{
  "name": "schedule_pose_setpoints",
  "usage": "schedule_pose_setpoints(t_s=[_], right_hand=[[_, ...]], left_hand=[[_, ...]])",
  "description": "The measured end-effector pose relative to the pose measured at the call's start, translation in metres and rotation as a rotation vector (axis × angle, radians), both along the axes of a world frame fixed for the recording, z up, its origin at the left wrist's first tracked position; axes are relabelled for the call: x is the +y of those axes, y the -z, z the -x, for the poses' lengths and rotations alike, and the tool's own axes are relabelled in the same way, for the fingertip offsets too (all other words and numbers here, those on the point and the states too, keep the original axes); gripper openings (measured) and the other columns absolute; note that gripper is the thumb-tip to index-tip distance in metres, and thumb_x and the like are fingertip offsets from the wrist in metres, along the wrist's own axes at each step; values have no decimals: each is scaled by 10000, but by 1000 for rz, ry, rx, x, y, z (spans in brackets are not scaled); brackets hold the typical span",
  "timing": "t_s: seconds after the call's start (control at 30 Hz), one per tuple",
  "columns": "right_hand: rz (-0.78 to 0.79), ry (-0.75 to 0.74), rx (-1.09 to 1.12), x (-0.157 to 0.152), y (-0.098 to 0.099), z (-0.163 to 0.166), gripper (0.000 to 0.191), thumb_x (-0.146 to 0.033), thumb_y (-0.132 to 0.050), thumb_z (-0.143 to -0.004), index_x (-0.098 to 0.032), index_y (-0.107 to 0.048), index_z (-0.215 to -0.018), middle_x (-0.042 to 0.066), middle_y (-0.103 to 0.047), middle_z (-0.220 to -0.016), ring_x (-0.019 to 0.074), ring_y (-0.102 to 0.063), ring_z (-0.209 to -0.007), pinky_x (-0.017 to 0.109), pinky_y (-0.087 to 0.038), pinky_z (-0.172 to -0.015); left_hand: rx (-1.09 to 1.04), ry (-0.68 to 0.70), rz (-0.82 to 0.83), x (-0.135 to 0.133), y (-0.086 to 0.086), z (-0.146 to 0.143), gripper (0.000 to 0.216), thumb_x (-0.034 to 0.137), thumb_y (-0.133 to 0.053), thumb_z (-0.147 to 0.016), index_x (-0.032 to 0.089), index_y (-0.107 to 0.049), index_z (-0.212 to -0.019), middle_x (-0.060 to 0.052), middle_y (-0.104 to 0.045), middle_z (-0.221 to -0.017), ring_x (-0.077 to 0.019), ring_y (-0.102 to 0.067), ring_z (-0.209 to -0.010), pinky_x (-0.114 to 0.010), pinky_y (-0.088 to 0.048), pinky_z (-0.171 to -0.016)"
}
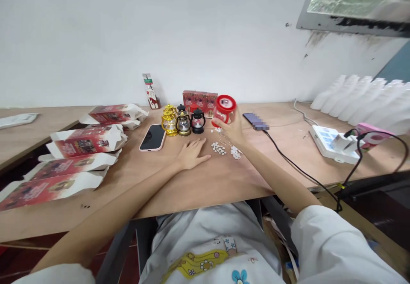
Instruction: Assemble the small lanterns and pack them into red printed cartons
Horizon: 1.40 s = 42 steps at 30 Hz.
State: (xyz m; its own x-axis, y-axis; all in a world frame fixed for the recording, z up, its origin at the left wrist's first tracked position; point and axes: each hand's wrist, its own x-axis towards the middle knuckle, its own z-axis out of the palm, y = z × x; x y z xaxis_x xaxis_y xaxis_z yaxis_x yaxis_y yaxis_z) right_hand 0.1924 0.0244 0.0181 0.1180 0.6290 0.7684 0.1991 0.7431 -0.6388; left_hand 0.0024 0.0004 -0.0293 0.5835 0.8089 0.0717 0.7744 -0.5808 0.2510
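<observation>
Right hand (pixel 234 130) grips a tilted, red-rimmed clear plastic tub (pixel 221 115) right of the small black lantern (pixel 197 122); left hand (pixel 191 153) lies flat before the lantern.

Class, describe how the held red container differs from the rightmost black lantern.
The red container is in the right hand; the black lantern stands on the table. The container is red-rimmed, the lantern black-framed. The container's top looks broader than the lantern's. Both seem partly see-through.

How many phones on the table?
2. A pink-edged phone lies left of the left hand; a dark phone, partly pixelated, lies right of the right hand. Others could be hidden behind things.
</observation>
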Motion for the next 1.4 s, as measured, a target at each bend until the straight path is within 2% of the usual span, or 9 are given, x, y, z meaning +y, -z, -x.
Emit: schedule_pose_setpoints(t_s=[0.1,0.17,0.27,0.4,0.63,0.83,1.0,1.17,1.4], right_hand=[[106,28,306,10,17,-4,834,-520,-784,-649,-256,-393,-1338,86,-585,-1223,219,-610,-1071,426,-502,-977],[127,62,402,12,24,-3,848,-484,-795,-633,-259,-386,-1341,85,-575,-1251,214,-609,-1080,415,-494,-987],[119,76,391,9,28,-3,817,-442,-784,-653,-272,-385,-1345,76,-568,-1266,202,-611,-1083,392,-487,-996],[118,98,328,5,31,-4,728,-439,-747,-693,-259,-416,-1316,77,-589,-1217,198,-613,-1060,389,-491,-984],[144,155,331,1,34,-1,649,-417,-724,-717,-219,-442,-1266,80,-600,-1168,201,-600,-1074,390,-464,-1007],[156,195,368,2,36,-3,621,-419,-698,-740,-239,-426,-1268,73,-571,-1234,185,-594,-1080,397,-443,-1029],[155,204,331,1,37,-3,632,-391,-700,-735,-213,-426,-1276,97,-564,-1262,196,-584,-1122,392,-425,-1043],[198,220,286,-2,43,0,650,-385,-689,-739,-220,-394,-1295,110,-545,-1316,196,-582,-1135,390,-416,-1052],[248,195,271,1,53,10,668,-431,-678,-740,-224,-372,-1297,117,-538,-1323,207,-561,-1151,426,-370,-1089]], left_hand=[[-64,16,-28,4,0,-27,890,667,-449,-849,135,-194,-1516,-167,-302,-1563,-317,-281,-1444,-531,-220,-1162],[-79,37,-41,5,1,-47,916,667,-508,-814,128,-224,-1498,-180,-322,-1548,-339,-283,-1437,-543,-224,-1155],[-74,17,-49,6,2,-72,858,598,-565,-810,61,-318,-1432,-222,-425,-1456,-369,-354,-1381,-522,-282,-1126],[-74,-14,-102,4,4,-86,605,483,-504,-888,17,-458,-1271,-232,-534,-1295,-348,-481,-1250,-453,-393,-1037],[-36,-53,-154,-3,-1,-87,325,384,-464,-923,118,-524,-1098,-163,-578,-1214,-307,-535,-1153,-416,-447,-954],[5,-134,-194,-6,-8,-92,232,252,-467,-910,125,-509,-1100,-150,-606,-1163,-278,-547,-1127,-389,-462,-916],[91,-80,-247,-2,-4,-93,231,246,-404,-941,126,-563,-1059,-153,-594,-1158,-291,-523,-1128,-405,-464,-897],[24,2,-237,9,4,-88,211,234,-429,-931,131,-573,-1046,-144,-587,-1139,-272,-524,-1068,-399,-453,-915],[-158,62,-175,23,10,-52,111,200,-465,-882,173,-572,-870,-104,-594,-976,-241,-529,-946,-402,-444,-928]])
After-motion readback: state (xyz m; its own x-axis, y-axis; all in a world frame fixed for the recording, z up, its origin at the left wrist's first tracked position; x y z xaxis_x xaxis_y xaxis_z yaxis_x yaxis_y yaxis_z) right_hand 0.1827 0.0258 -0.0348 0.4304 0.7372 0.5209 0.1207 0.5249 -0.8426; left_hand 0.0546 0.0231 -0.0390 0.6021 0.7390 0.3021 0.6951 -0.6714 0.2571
